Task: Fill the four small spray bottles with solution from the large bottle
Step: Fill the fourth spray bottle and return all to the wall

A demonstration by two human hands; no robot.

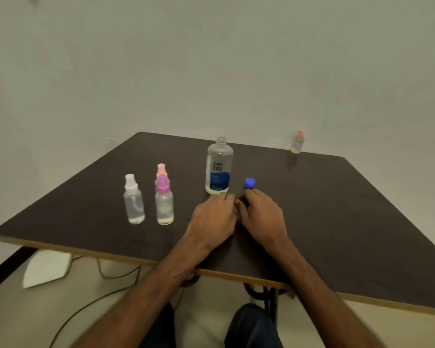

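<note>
Large bottle (219,169): clear, upright, uncapped. Blue cap (249,183) just right of it. Three spray bottles upright to its left: white-top (133,200), purple-top (164,204), pink-top (161,170) behind purple.

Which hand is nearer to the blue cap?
Right. The right hand sits just before the blue cap; the left hand is farther left, by the large solution bottle.

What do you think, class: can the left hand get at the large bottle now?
Probably yes: the left hand is just in front of the large bottle, with nothing between them.
</note>
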